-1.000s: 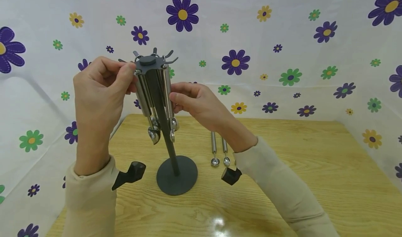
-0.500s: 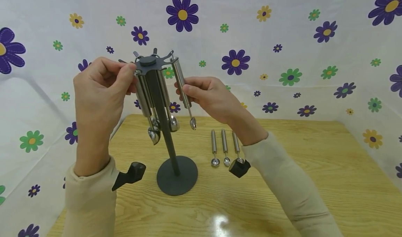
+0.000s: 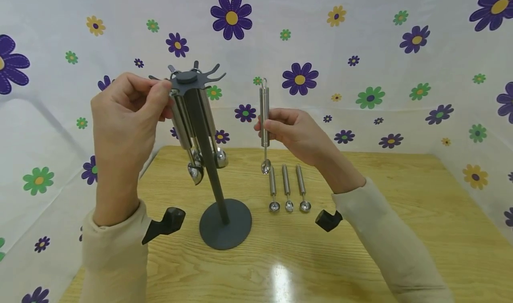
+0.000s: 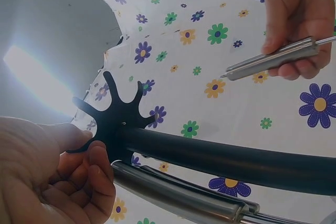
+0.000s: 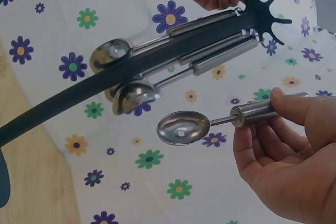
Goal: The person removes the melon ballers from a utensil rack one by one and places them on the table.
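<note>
My left hand [image 3: 126,111] pinches one hook of the dark rotating top [image 3: 187,77] of an upright utensil stand [image 3: 214,178]. In my right hand [image 3: 300,133] is a steel melon baller [image 3: 264,98], gripped by the handle between thumb and fingers. It hangs upright in the air, right of the stand and apart from it. The right wrist view shows its oval scoop [image 5: 170,127] with a small hole. Several other steel scoops still hang from the hooks, among them one with a round bowl [image 5: 134,98]; the left wrist view shows a handle [image 4: 178,192] below my left fingers.
Three melon ballers lie side by side on the wooden table [image 3: 360,231], a left one [image 3: 274,206], a middle one [image 3: 286,182] and a right one [image 3: 304,205]. The stand's round base [image 3: 236,236] rests left of them. A flowered cloth [image 3: 372,71] rises behind the table.
My right hand has swung the melon baller off its hook and carried it rightward, away from the stand. My left hand has kept its pinch on the rack top.
</note>
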### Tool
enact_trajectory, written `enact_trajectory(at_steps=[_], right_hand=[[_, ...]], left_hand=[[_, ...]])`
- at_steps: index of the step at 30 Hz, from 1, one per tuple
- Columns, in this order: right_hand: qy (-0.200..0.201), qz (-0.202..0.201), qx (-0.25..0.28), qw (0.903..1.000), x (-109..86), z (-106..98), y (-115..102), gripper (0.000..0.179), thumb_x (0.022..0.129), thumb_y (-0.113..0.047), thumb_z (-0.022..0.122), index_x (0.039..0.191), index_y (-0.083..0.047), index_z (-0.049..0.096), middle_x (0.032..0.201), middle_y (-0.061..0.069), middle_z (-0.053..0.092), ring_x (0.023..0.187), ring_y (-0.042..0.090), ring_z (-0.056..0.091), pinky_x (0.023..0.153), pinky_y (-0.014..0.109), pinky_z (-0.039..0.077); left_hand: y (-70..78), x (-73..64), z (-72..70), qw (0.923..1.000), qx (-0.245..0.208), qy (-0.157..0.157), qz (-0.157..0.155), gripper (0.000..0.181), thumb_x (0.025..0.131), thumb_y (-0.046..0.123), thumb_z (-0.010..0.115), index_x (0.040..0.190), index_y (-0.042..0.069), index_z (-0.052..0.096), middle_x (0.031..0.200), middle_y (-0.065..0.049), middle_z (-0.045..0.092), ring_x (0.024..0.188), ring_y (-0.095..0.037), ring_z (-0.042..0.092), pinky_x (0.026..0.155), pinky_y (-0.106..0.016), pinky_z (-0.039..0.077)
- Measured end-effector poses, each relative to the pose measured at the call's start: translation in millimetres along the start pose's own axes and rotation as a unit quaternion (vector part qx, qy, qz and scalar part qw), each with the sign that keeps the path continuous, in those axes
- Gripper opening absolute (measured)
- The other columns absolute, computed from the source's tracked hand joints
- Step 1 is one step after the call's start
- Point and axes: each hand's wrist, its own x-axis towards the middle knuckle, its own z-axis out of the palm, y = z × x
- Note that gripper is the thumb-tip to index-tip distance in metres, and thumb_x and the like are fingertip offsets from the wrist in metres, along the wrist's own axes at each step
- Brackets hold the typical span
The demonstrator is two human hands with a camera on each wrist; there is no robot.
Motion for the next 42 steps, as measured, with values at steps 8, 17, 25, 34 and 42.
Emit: enact_trajectory(at_steps=[8, 17, 25, 34, 42], right_hand=[[0.039, 0.069, -0.018, 0.9967, -23.0, -29, 32, 0.018, 0.107, -0.008, 0.055, 0.119, 0.003, 0.064, 0.11, 0.008, 0.069, 0.108, 0.027, 0.063, 0.109, 0.044, 0.044], [0.084, 0.124, -0.032, 0.9881, -50.8, -64, 69, 0.026, 0.109, -0.012, 0.054, 0.126, 0.008, 0.055, 0.118, 0.01, 0.06, 0.111, 0.023, 0.06, 0.1, 0.032, 0.05], [0.105, 0.154, -0.046, 0.9814, -72.5, -90, 96, 0.031, 0.109, -0.017, 0.056, 0.125, 0.01, 0.054, 0.118, 0.011, 0.06, 0.107, 0.022, 0.059, 0.096, 0.027, 0.051], [0.111, 0.169, -0.029, 0.9789, -90.4, -106, 112, 0.029, 0.108, -0.013, 0.057, 0.121, 0.012, 0.055, 0.11, 0.007, 0.061, 0.095, 0.016, 0.06, 0.088, 0.026, 0.055], [0.105, 0.186, -0.011, 0.9769, -100.3, -118, 126, 0.019, 0.107, -0.014, 0.059, 0.11, 0.004, 0.06, 0.102, 0.004, 0.064, 0.089, 0.016, 0.062, 0.086, 0.028, 0.056]], left_hand=[[0.0, -0.4, -1.8, 1.0, -0.003, 0.001, 0.002, 0.006, 0.099, 0.011, 0.07, 0.094, 0.01, 0.073, 0.08, -0.008, 0.069, 0.067, -0.017, 0.064, 0.074, -0.019, 0.058], [0.4, 0.2, -1.2, 0.9998, 0.015, -0.001, 0.013, 0.009, 0.1, 0.013, 0.069, 0.097, 0.005, 0.072, 0.08, -0.007, 0.069, 0.067, -0.016, 0.064, 0.072, -0.019, 0.058], [-0.5, -0.7, -0.4, 0.9994, 0.021, 0.0, 0.028, 0.007, 0.1, 0.012, 0.068, 0.095, 0.012, 0.072, 0.078, -0.003, 0.069, 0.066, -0.015, 0.065, 0.071, -0.019, 0.058], [-0.8, 0.0, 0.3, 0.9988, 0.039, -0.006, 0.029, 0.008, 0.102, 0.015, 0.067, 0.099, 0.008, 0.07, 0.079, 0.0, 0.069, 0.067, -0.014, 0.065, 0.072, -0.02, 0.058], [-0.7, 1.7, 0.6, 0.9989, 0.043, -0.011, 0.016, 0.009, 0.101, 0.016, 0.067, 0.099, 0.008, 0.071, 0.083, -0.006, 0.069, 0.07, -0.016, 0.066, 0.073, -0.019, 0.059]])
